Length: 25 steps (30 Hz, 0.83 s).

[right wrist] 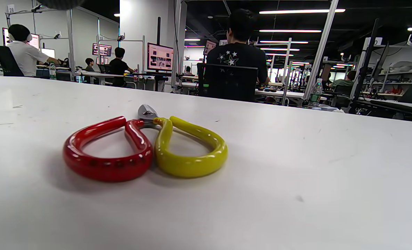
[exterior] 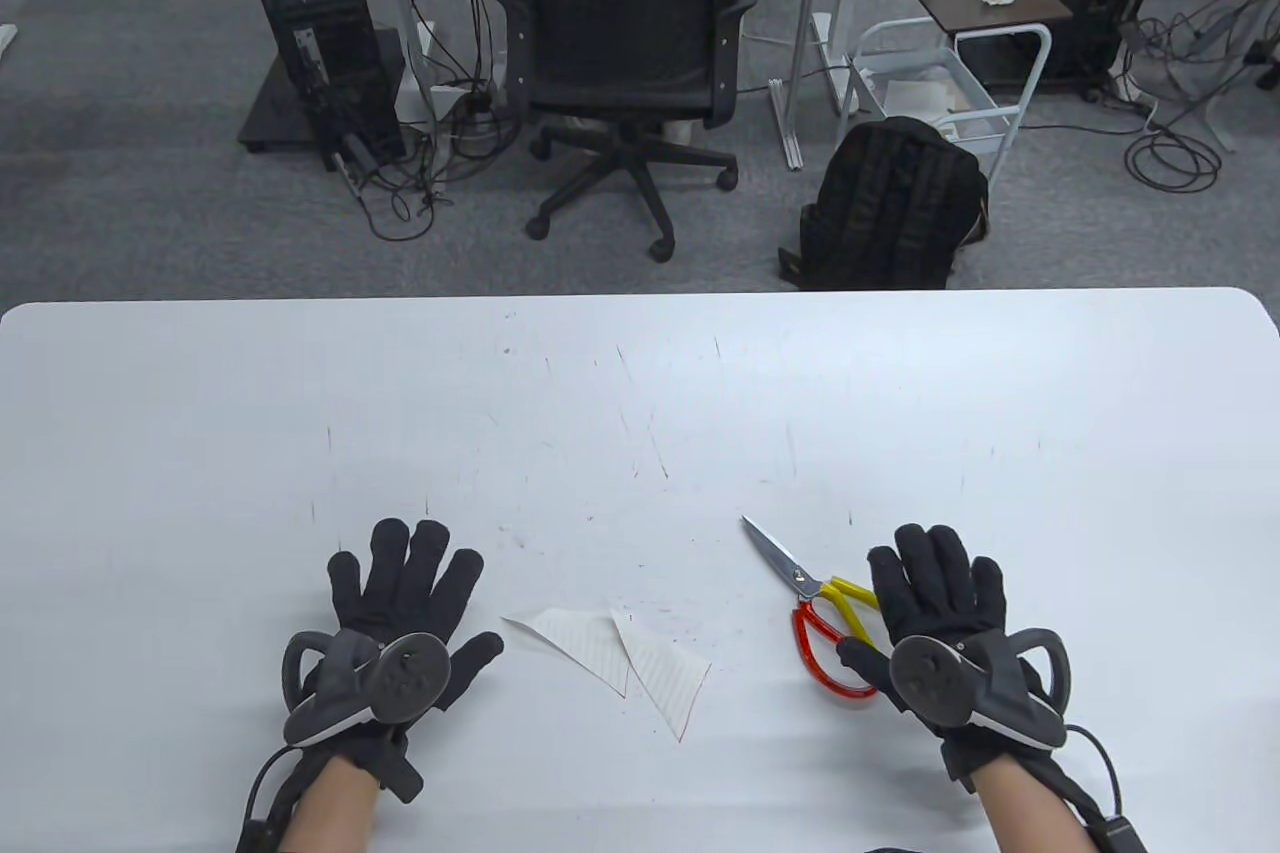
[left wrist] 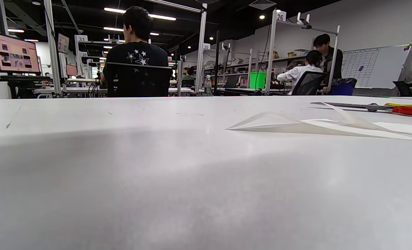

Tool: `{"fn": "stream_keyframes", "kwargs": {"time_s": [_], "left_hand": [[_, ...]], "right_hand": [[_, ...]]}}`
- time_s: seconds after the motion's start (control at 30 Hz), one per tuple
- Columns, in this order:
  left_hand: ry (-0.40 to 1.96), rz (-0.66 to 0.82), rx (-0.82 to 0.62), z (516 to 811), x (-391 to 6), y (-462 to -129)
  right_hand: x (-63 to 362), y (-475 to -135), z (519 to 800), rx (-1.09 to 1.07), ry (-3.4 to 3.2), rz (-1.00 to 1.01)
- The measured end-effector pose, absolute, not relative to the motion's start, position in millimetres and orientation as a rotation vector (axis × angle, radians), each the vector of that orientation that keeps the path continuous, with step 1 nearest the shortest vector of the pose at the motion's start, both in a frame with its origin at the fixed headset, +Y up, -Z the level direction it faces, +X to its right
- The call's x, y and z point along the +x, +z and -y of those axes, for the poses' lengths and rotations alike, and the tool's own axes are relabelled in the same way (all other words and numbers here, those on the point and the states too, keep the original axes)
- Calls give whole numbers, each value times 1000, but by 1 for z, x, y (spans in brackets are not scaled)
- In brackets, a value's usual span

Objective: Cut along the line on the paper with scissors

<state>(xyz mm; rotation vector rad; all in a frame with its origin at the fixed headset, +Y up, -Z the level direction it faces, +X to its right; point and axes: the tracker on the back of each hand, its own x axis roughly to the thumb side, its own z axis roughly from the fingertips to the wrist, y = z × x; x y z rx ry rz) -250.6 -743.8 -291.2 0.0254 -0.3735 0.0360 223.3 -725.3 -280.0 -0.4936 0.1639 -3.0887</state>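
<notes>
- At the lower centre of the table view, the white lined paper lies in two triangular pieces: a left piece (exterior: 565, 635) and a right piece (exterior: 667, 676), their edges meeting near the middle. Judged from this layout, the cut is already made and the task is at or near its end.
- Steel-bladed scissors with one red and one yellow handle loop (exterior: 812, 611) lie flat on the white table (exterior: 640, 393), at lower right of the table view, blades together and pointing to the upper left. The right wrist view shows both loops (right wrist: 145, 149) resting on the surface with no finger through them.
- Left hand in a black sensor glove (exterior: 405, 603): fingers spread, palm down, resting on the table just left of the paper; it holds nothing.
- Right hand in a black sensor glove (exterior: 940, 608): fingers spread and flat, just right of the scissors. Its thumb lies close to the red loop; contact cannot be confirmed. It grips nothing.
- Next move, as a judgement: if any line is left uncut, the right hand must thread the loops and the left hand must pin the paper. Whether a line remains is too small to tell.
- Beyond the table's far edge, at the top of the table view, stand a black office chair (exterior: 625, 23) and a black backpack (exterior: 885, 203). Neither obstructs the work area.
</notes>
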Motion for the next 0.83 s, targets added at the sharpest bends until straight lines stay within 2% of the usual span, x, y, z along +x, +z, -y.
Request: {"fn": "stream_keyframes", "kwargs": {"time_s": [0.83], "left_hand": [[63,379,51,741,-248,-291]], "right_hand": [[227,-286,745,-396,-3104,7]]}}
